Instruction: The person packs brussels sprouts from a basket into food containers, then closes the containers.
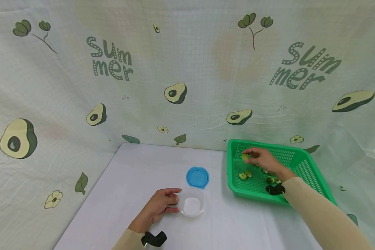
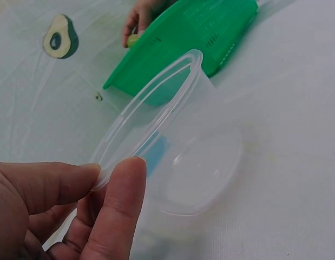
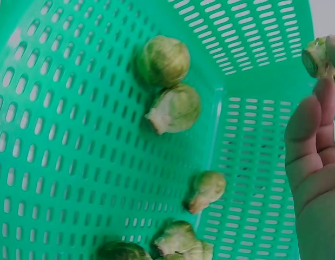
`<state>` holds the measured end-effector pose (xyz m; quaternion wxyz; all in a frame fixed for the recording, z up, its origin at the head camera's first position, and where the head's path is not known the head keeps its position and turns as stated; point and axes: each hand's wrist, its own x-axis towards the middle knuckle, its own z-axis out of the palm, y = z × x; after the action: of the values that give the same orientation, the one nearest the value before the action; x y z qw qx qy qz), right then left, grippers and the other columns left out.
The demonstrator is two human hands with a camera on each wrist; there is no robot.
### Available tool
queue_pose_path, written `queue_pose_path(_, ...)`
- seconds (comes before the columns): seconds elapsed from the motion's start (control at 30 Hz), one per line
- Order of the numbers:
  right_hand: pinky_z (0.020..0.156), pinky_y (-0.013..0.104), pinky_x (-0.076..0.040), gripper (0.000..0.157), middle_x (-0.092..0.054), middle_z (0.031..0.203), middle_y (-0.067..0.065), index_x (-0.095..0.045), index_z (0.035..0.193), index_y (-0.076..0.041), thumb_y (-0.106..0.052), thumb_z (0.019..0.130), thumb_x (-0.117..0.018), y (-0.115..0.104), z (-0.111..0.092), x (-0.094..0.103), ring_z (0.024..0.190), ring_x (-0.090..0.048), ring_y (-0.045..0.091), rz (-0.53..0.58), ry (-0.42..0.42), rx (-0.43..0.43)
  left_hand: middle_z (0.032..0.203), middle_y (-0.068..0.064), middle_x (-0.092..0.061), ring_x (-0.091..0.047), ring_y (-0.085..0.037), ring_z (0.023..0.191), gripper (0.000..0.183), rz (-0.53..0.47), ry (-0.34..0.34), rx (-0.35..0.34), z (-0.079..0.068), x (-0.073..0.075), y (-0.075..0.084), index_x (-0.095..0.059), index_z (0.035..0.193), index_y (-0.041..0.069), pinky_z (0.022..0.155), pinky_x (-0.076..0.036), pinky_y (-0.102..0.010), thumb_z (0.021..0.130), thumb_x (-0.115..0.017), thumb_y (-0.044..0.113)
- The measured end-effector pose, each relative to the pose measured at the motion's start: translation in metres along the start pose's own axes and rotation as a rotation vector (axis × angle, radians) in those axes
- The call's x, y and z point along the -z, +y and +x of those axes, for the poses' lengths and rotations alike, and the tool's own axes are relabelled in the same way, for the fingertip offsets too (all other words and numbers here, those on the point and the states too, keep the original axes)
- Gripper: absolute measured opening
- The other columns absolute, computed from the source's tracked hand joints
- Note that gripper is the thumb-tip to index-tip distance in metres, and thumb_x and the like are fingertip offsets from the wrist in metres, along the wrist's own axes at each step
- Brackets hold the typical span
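My left hand [image 1: 163,205] pinches the rim of a clear plastic tub [image 1: 192,203] between thumb and fingers. In the left wrist view the tub [image 2: 202,162] shows nothing inside it. Over the left part of a green plastic basket [image 1: 247,196], my right hand [image 1: 262,160] pinches a Brussels sprout [image 1: 245,157]. Seen from the right wrist, this sprout [image 3: 317,58] has its cut stem end showing between the fingertips. Several more Brussels sprouts [image 3: 175,108] lie on the perforated bottom of the basket, some in pairs.
A round blue lid [image 1: 198,177] lies on the white tabletop [image 1: 137,166] just behind the tub, to the left of the basket. Behind the table hangs a cloth [image 1: 200,62] printed with avocados, leaves and lettering. Black wrist straps [image 1: 154,239] sit on both wrists.
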<state>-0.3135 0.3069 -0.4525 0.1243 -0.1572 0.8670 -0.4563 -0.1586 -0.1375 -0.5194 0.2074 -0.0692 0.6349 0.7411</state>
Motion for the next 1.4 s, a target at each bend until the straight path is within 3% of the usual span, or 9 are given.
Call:
queue_pose_path(0.13,0.091,0.051,-0.062,0.055,-0.053,0.151,0.029,-0.055,0.148,0.003,-0.022,0.102,-0.072,-0.007,-0.003,0.0,0.122,-0.065,0.04,0.033,0.007,0.014,0.097,-0.004,-0.057,-0.069,-0.015,0.077,0.052,-0.004,0.0,0.002,0.0,0.0,0.0,-0.057,0.145,-0.009,0.071,-0.067,-0.03,0.095,-0.07,-0.003)
queue_pose_path(0.37,0.092,0.055,-0.062,0.055,-0.056,0.145,0.03,-0.056,0.145,0.005,-0.018,0.1,-0.075,-0.012,-0.004,-0.002,0.1,-0.074,0.021,0.088,0.004,0.016,0.096,-0.003,-0.057,-0.069,-0.015,0.076,0.052,-0.006,-0.001,0.004,0.0,-0.001,-0.001,-0.056,0.145,-0.009,0.07,-0.067,-0.03,0.095,-0.07,-0.003)
queue_pose_path(0.6,0.095,0.059,-0.06,0.055,-0.066,0.13,0.025,-0.055,0.142,0.01,-0.017,0.099,-0.075,-0.017,-0.007,-0.007,0.1,-0.074,0.022,0.126,-0.016,0.027,0.095,-0.003,-0.058,-0.069,-0.015,0.077,0.052,-0.002,-0.006,0.005,-0.002,-0.002,0.0,-0.056,0.145,-0.009,0.072,-0.067,-0.03,0.095,-0.07,-0.003)
queue_pose_path(0.73,0.091,0.055,-0.062,0.052,-0.071,0.123,0.02,-0.062,0.138,0.004,-0.026,0.099,-0.077,-0.023,-0.008,-0.009,0.097,-0.073,0.027,0.072,0.005,0.02,0.095,-0.003,-0.058,-0.069,-0.015,0.077,0.052,-0.001,-0.005,0.006,-0.003,-0.003,0.0,-0.057,0.145,-0.008,0.072,-0.067,-0.03,0.096,-0.07,-0.003)
queue_pose_path(0.87,0.09,0.05,-0.061,0.05,-0.07,0.129,0.016,-0.066,0.137,-0.006,-0.035,0.098,-0.077,-0.03,-0.01,-0.011,0.105,-0.069,0.028,-0.03,0.033,0.03,0.095,-0.003,-0.058,-0.069,-0.015,0.076,0.051,-0.004,-0.006,0.006,-0.004,-0.003,0.001,-0.056,0.145,-0.009,0.072,-0.067,-0.03,0.096,-0.069,-0.003)
queue_pose_path(1.03,0.085,0.043,-0.06,0.049,-0.069,0.128,0.014,-0.068,0.137,-0.007,-0.035,0.098,-0.077,-0.039,-0.013,-0.014,0.109,-0.064,0.029,-0.107,0.068,0.053,0.096,-0.004,-0.058,-0.069,-0.015,0.079,0.051,0.003,-0.003,0.008,-0.004,-0.004,0.003,-0.056,0.145,-0.009,0.072,-0.067,-0.031,0.097,-0.069,-0.003)
queue_pose_path(1.27,0.097,0.049,-0.061,0.048,-0.064,0.145,0.018,-0.069,0.14,-0.012,-0.036,0.099,-0.075,-0.048,-0.02,-0.018,0.127,-0.065,0.038,-0.069,0.047,0.062,0.096,-0.004,-0.058,-0.068,-0.015,0.079,0.05,-0.001,-0.01,0.003,-0.003,-0.002,0.001,-0.056,0.146,-0.009,0.073,-0.067,-0.031,0.097,-0.067,-0.003)
queue_pose_path(1.4,0.095,0.042,-0.062,0.051,-0.063,0.146,0.017,-0.068,0.141,-0.01,-0.036,0.098,-0.076,-0.053,-0.022,-0.02,0.129,-0.064,0.037,-0.04,0.042,0.064,0.096,-0.004,-0.058,-0.068,-0.014,0.079,0.05,-0.003,-0.011,0.0,-0.003,-0.001,0.001,-0.056,0.146,-0.009,0.073,-0.067,-0.031,0.098,-0.067,-0.003)
